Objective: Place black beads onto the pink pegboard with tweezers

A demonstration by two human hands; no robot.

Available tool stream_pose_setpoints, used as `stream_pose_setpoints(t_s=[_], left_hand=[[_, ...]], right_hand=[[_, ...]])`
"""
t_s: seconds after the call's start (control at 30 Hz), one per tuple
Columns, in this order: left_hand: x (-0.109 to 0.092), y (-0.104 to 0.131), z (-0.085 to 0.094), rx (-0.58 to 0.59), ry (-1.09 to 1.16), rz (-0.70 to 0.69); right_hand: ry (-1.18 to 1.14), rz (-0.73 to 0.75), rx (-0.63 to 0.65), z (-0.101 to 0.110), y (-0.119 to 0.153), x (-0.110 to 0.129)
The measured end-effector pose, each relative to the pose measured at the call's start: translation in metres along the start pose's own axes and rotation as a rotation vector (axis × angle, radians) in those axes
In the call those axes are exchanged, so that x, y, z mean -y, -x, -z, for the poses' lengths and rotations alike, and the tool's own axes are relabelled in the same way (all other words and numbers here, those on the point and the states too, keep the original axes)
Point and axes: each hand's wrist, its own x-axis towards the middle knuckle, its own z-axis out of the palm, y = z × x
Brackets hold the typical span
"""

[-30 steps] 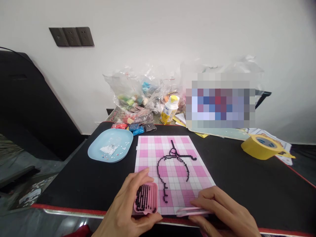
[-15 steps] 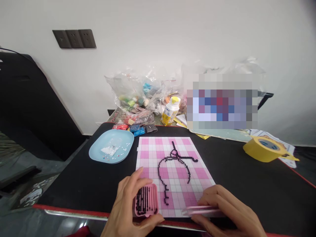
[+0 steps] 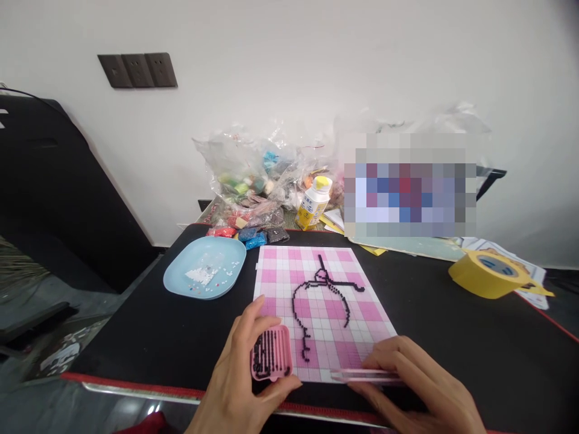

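Note:
My left hand (image 3: 244, 367) is closed around a small pink ridged tray (image 3: 284, 352), fingers on its far side and thumb on its near side. Black beads lie in the tray's grooves, mostly to the left. Between the thumb and fingers of my right hand (image 3: 411, 383) is a pair of pale pink tweezers (image 3: 357, 376), tips pointing left over the board's near edge. A pink-and-white checked pegboard (image 3: 325, 337) lies under and between both hands. Black beads (image 3: 295, 306) on it form a curved outline with a few straight lines near the top.
A light blue plate (image 3: 176, 274) with white bits stands left of the board. Behind are small bead packets (image 3: 256, 241), clear plastic bags (image 3: 226, 157), a yellow-capped bottle (image 3: 313, 205) and a blurred panel (image 3: 407, 193). Yellow tape (image 3: 474, 277) lies right. The table's red edge (image 3: 136, 389) is near me.
The pegboard has slid a little away from me, off the table's near edge. My left hand with the tray and the tweezers' tips have moved slightly forward too.

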Motion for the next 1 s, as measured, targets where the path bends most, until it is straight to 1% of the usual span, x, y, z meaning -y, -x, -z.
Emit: stream_pose_setpoints(t_s=[0.1, 0.27, 0.4, 0.57, 0.6, 0.63, 0.67, 0.77, 0.8, 0.83, 1.0], left_hand=[[-0.002, -0.004, -0.001, 0.023, -0.01, 0.023], [-0.007, -0.012, -0.004, 0.029, -0.043, 0.008], [-0.011, -0.019, -0.005, 0.045, -0.033, 0.008], [-0.017, -0.022, -0.006, 0.057, 0.013, 0.065], [-0.018, -0.021, -0.007, 0.058, 0.023, 0.077], [-0.019, -0.021, -0.007, 0.057, 0.032, 0.085], [-0.019, -0.02, -0.007, 0.054, 0.04, 0.084], [-0.019, -0.02, -0.008, 0.03, 0.058, 0.055], [-0.019, -0.02, -0.007, 0.023, 0.063, 0.044], [-0.018, -0.02, -0.007, 0.02, 0.067, 0.039], [-0.015, -0.02, -0.006, 0.03, 0.079, 0.048]], right_hand=[[0.018, -0.023, 0.02, 0.0, -0.001, -0.002], [0.077, -0.029, 0.043, 0.003, -0.008, -0.003], [0.094, -0.036, 0.035, 0.004, -0.012, -0.005], [0.044, -0.056, 0.061, 0.003, -0.021, -0.001], [0.042, -0.073, 0.014, 0.002, -0.024, 0.002], [0.034, -0.071, -0.005, 0.0, -0.028, 0.006], [0.019, -0.05, -0.03, -0.003, -0.032, 0.01], [0.026, 0.048, -0.048, -0.011, -0.042, 0.02], [0.036, 0.076, -0.014, -0.013, -0.045, 0.022], [0.05, 0.095, -0.008, -0.015, -0.047, 0.023], [0.052, 0.116, 0.007, -0.018, -0.047, 0.024]])
